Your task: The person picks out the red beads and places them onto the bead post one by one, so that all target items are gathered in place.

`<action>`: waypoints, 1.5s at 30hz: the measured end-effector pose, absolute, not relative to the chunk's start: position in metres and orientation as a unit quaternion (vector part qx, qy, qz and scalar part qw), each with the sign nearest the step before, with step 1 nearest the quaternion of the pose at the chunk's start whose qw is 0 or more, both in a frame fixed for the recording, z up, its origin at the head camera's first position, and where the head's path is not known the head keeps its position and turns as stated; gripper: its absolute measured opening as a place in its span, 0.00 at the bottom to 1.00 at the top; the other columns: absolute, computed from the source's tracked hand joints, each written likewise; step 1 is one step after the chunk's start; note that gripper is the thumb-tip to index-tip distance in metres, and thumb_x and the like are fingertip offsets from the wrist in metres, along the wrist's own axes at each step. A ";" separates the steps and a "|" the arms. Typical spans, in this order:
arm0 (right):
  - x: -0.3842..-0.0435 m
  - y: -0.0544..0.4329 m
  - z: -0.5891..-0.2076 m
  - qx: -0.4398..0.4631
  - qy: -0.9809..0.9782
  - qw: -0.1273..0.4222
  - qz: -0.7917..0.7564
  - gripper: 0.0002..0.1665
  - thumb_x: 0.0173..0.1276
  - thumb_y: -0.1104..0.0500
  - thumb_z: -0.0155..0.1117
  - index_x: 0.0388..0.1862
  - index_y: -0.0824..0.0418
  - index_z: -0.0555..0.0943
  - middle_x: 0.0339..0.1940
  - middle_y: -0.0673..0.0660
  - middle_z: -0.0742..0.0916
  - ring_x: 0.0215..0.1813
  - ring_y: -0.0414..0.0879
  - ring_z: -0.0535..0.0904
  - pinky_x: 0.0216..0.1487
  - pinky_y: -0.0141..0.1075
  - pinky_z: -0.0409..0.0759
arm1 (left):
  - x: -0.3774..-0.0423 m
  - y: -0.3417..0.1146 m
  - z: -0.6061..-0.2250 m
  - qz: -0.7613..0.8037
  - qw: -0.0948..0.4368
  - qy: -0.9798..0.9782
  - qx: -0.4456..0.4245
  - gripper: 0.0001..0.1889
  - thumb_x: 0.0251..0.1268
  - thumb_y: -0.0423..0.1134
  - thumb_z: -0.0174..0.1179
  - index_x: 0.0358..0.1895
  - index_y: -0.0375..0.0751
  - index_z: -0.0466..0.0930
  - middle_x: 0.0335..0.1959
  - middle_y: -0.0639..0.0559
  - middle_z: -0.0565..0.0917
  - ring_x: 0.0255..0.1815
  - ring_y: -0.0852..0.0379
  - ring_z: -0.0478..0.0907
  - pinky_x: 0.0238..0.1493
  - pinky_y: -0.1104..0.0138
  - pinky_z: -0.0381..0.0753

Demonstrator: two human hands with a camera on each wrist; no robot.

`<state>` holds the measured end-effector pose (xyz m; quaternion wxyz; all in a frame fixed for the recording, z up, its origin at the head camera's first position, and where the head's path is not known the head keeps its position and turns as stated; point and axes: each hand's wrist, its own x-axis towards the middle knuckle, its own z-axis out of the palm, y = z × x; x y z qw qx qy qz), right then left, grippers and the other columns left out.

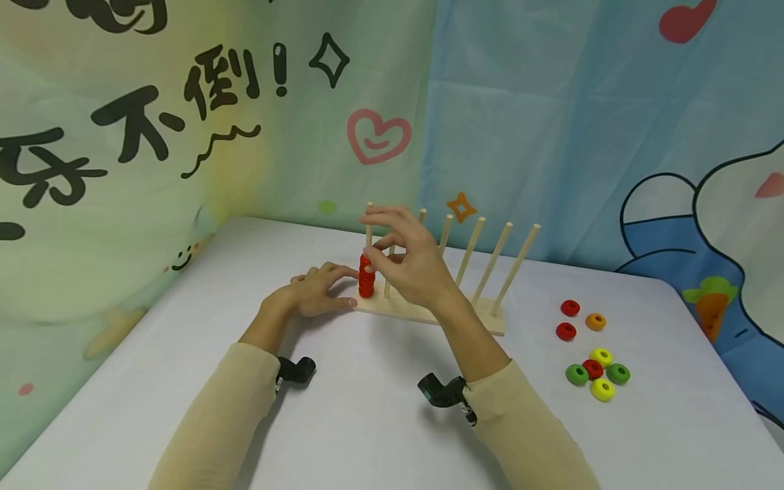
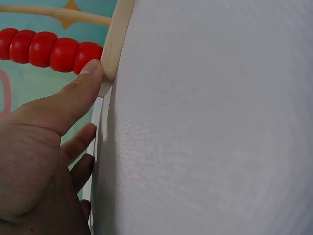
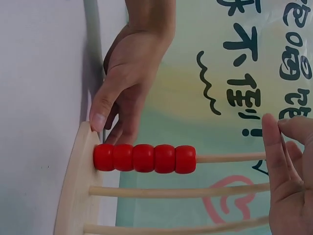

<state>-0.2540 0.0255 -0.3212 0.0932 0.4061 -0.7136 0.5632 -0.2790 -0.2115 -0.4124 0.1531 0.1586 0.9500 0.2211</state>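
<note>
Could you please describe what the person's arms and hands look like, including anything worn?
The left sleeve and right sleeve are plain beige. A black, bent device sits at each cuff. The left hand and right hand wear no gloves.

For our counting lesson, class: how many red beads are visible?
8: five red beads stacked on the leftmost peg, two loose red beads near the orange bead, one red bead amid the yellow beads and green beads.

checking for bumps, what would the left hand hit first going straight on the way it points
Likely the wooden base, whose end the left hand seems to touch; the stacked red beads stand just beyond, though depth is unclear.
</note>
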 end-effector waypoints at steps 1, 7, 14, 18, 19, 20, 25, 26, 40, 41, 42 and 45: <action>-0.254 0.027 -0.322 0.409 -0.714 0.094 0.560 0.25 0.71 0.71 0.65 0.65 0.58 0.79 0.70 0.52 0.75 0.40 0.48 0.87 0.38 0.40 0.89 | -0.279 -0.211 -0.412 0.221 0.152 0.950 0.159 0.37 0.68 0.67 0.60 0.77 0.65 0.63 0.79 0.44 0.61 0.73 0.36 0.62 0.69 0.30 0.56; -0.249 0.034 -0.324 0.407 -0.723 0.107 0.548 0.23 0.71 0.68 0.66 0.63 0.58 0.80 0.66 0.52 0.77 0.40 0.49 0.88 0.38 0.39 0.88 | -0.280 -0.210 -0.411 0.226 0.151 0.949 0.159 0.36 0.68 0.67 0.60 0.77 0.65 0.63 0.78 0.45 0.61 0.73 0.37 0.62 0.69 0.31 0.55; -0.246 0.040 -0.331 0.406 -0.714 0.109 0.560 0.19 0.70 0.70 0.66 0.60 0.64 0.81 0.61 0.55 0.79 0.38 0.54 0.87 0.36 0.41 0.89 | -0.280 -0.208 -0.410 0.226 0.146 0.950 0.156 0.36 0.68 0.67 0.60 0.77 0.65 0.63 0.78 0.45 0.61 0.72 0.37 0.62 0.69 0.31 0.56; -0.243 0.046 -0.336 0.410 -0.699 0.109 0.576 0.17 0.71 0.71 0.65 0.57 0.65 0.81 0.55 0.57 0.81 0.35 0.55 0.86 0.33 0.45 0.88 | -0.281 -0.207 -0.410 0.223 0.143 0.952 0.154 0.36 0.67 0.66 0.60 0.77 0.65 0.63 0.79 0.45 0.61 0.72 0.37 0.63 0.68 0.31 0.57; -0.243 0.048 -0.337 0.409 -0.696 0.107 0.581 0.17 0.70 0.72 0.65 0.57 0.65 0.81 0.54 0.57 0.81 0.34 0.56 0.86 0.33 0.46 0.88 | -0.281 -0.207 -0.410 0.225 0.144 0.952 0.152 0.37 0.67 0.66 0.61 0.77 0.65 0.63 0.79 0.45 0.61 0.72 0.38 0.63 0.68 0.31 0.57; -0.242 0.049 -0.339 0.408 -0.695 0.104 0.583 0.17 0.70 0.72 0.65 0.57 0.65 0.82 0.53 0.58 0.81 0.33 0.57 0.85 0.33 0.46 0.88 | -0.282 -0.207 -0.410 0.225 0.144 0.952 0.152 0.37 0.67 0.66 0.61 0.77 0.65 0.63 0.79 0.45 0.61 0.72 0.38 0.63 0.68 0.31 0.57; -0.239 0.058 -0.346 0.399 -0.704 0.091 0.580 0.16 0.71 0.71 0.65 0.57 0.63 0.82 0.50 0.62 0.81 0.31 0.55 0.85 0.33 0.44 0.88 | -0.283 -0.207 -0.412 0.225 0.143 0.952 0.152 0.37 0.66 0.66 0.61 0.77 0.65 0.64 0.78 0.45 0.62 0.70 0.38 0.64 0.68 0.31 0.57; -0.239 0.060 -0.347 0.397 -0.708 0.091 0.577 0.16 0.71 0.71 0.65 0.57 0.63 0.82 0.50 0.64 0.81 0.31 0.53 0.85 0.33 0.43 0.88 | -0.284 -0.207 -0.413 0.224 0.143 0.952 0.154 0.37 0.66 0.66 0.61 0.77 0.64 0.64 0.78 0.44 0.62 0.70 0.38 0.64 0.67 0.31 0.57; -0.233 0.080 -0.359 0.392 -0.726 0.088 0.558 0.16 0.71 0.71 0.65 0.55 0.62 0.82 0.48 0.58 0.83 0.31 0.48 0.84 0.33 0.40 0.88 | -0.282 -0.208 -0.416 0.232 0.152 0.948 0.154 0.37 0.67 0.66 0.60 0.77 0.63 0.64 0.78 0.43 0.61 0.72 0.36 0.62 0.69 0.31 0.54; -0.233 0.082 -0.360 0.390 -0.729 0.090 0.555 0.16 0.71 0.71 0.65 0.55 0.62 0.82 0.48 0.58 0.83 0.31 0.48 0.84 0.32 0.40 0.88 | -0.282 -0.208 -0.416 0.234 0.152 0.948 0.157 0.37 0.67 0.66 0.60 0.77 0.63 0.64 0.78 0.43 0.61 0.72 0.36 0.62 0.69 0.31 0.54; -0.232 0.084 -0.361 0.390 -0.731 0.091 0.553 0.16 0.70 0.72 0.65 0.55 0.62 0.82 0.48 0.58 0.83 0.31 0.48 0.85 0.32 0.40 0.88 | -0.281 -0.208 -0.415 0.235 0.152 0.947 0.159 0.37 0.67 0.66 0.60 0.77 0.63 0.64 0.78 0.42 0.61 0.71 0.36 0.62 0.68 0.30 0.54; -0.233 0.090 -0.362 0.392 -0.733 0.094 0.548 0.16 0.71 0.72 0.65 0.55 0.62 0.83 0.48 0.60 0.84 0.31 0.50 0.85 0.32 0.40 0.88 | -0.279 -0.208 -0.414 0.237 0.150 0.946 0.161 0.36 0.68 0.65 0.60 0.76 0.62 0.64 0.79 0.42 0.61 0.71 0.35 0.62 0.68 0.30 0.54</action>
